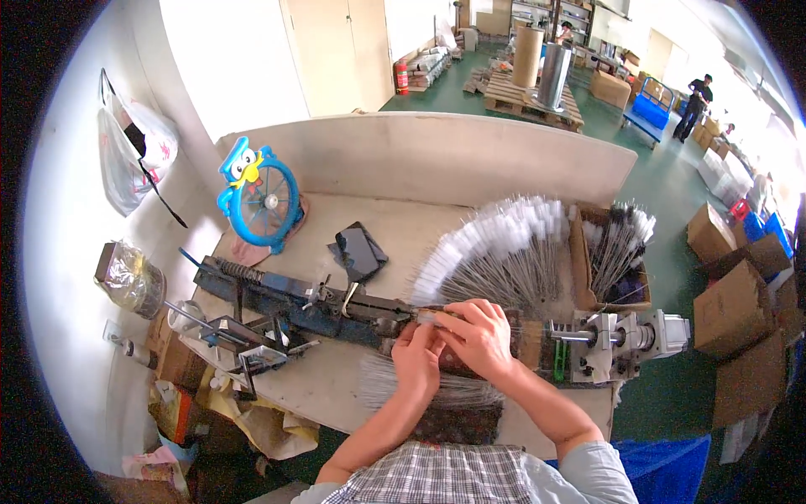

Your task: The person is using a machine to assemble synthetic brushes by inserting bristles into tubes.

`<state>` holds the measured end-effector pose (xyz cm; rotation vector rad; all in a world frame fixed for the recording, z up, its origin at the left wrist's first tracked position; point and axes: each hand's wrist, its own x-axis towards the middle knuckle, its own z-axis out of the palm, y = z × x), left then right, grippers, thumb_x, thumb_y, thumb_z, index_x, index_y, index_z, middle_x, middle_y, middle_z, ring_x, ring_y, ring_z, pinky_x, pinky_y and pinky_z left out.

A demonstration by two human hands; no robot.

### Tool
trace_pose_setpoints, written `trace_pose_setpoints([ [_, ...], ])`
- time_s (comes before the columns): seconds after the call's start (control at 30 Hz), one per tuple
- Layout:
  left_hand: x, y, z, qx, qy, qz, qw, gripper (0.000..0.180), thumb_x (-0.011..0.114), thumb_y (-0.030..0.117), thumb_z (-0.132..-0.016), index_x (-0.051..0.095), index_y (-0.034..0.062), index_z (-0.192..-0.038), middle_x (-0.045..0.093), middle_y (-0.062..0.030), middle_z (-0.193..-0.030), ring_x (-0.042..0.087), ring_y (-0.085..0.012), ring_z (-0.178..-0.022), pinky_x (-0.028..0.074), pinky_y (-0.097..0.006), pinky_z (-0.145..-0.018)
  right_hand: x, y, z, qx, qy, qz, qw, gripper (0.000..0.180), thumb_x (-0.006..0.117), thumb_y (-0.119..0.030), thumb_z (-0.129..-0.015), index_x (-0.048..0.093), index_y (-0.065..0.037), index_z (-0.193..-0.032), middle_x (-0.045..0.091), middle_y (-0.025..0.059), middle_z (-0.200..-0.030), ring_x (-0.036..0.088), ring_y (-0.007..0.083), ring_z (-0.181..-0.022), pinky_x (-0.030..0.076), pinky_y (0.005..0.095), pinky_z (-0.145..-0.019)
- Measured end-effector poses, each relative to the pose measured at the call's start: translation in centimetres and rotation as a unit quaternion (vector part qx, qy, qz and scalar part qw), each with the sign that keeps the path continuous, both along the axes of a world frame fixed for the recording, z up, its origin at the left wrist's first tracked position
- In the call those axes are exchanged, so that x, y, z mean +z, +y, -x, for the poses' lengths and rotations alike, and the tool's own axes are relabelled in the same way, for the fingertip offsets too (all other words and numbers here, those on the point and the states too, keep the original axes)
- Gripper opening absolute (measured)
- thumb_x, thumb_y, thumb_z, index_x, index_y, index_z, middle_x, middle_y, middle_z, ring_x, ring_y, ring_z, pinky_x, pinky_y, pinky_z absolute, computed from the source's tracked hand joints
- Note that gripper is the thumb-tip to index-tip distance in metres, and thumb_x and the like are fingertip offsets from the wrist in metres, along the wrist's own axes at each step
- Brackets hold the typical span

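My left hand (416, 357) and my right hand (482, 336) meet over the bench machine (336, 302), a long dark metal bed. Their fingertips pinch together around a small pale piece (428, 317), mostly covered by the fingers, so its kind cannot be made out. Behind the hands fans a large pile of wire-stemmed brushes (512, 252) with white bristle heads. A bundle of thin wire stems (390, 382) lies on the near side, beside the left wrist. To the right of my right hand sits a motor-driven spindle unit (613, 340) with a metal shaft.
A cardboard box (579, 260) of dark-tipped brushes stands at the right. A blue toy-faced fan (264, 202) and a dark phone-like slab (361, 252) are farther back. A low board (420, 155) edges the bench's far side. Cartons (735, 307) and a distant person (694, 105) are beyond, right.
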<state>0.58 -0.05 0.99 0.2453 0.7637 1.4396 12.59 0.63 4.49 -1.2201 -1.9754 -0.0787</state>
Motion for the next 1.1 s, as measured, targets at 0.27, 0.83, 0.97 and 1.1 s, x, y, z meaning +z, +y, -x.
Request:
trace_pose_setpoints([
  [0.27,-0.2,0.2,0.0,-0.002,0.027,-0.009,1.000,0.008,0.056,0.003,-0.085,0.056,0.0014,-0.093,0.060,-0.0055,-0.091,0.058,-0.0138,-0.079,0.048,-0.025,-0.072,0.3,0.1,-0.2,0.006,0.009,0.008,1.000,0.026,0.071,-0.019,-0.066,0.068,-0.014,-0.091,0.063,-0.0005,-0.092,0.058,0.0192,-0.087,0.044,0.0338,-0.075],
  [0.83,1.1,-0.8,0.8,-0.085,0.064,0.006,0.994,0.063,0.031,0.057,-0.092,0.046,0.0017,-0.118,0.054,-0.0125,-0.114,0.053,-0.0239,-0.104,0.042,-0.037,-0.089,0.9,-1.7,-2.8,-0.009,-0.035,0.098,0.994,0.014,0.067,-0.014,-0.072,0.067,-0.009,-0.085,0.062,0.0028,-0.079,0.056,0.0214,-0.085,0.042,0.0347,-0.074],
  [0.97,0.5,-1.9,1.5,-0.124,0.142,0.006,0.982,0.057,0.042,0.046,-0.092,0.040,0.0025,-0.129,0.052,-0.0120,-0.121,0.052,-0.0234,-0.108,0.042,-0.037,-0.089,2.5,-2.9,-3.4,0.027,0.033,0.068,0.997,0.011,0.061,-0.016,-0.076,0.064,-0.009,-0.085,0.061,0.0044,-0.077,0.059,0.0237,-0.077,0.047,0.0373,-0.069],
  [1.1,0.6,-3.2,3.1,-0.151,0.219,0.023,0.964,0.047,0.056,0.025,-0.088,0.043,0.0055,-0.128,0.055,-0.0107,-0.121,0.053,-0.0220,-0.110,0.044,-0.037,-0.088,-1.2,-5.7,-4.8,0.047,-0.039,0.269,0.961,0.014,0.059,-0.014,-0.076,0.062,-0.009,-0.089,0.062,0.0092,-0.078,0.063,0.0285,-0.073,0.051,0.0423,-0.062],
])
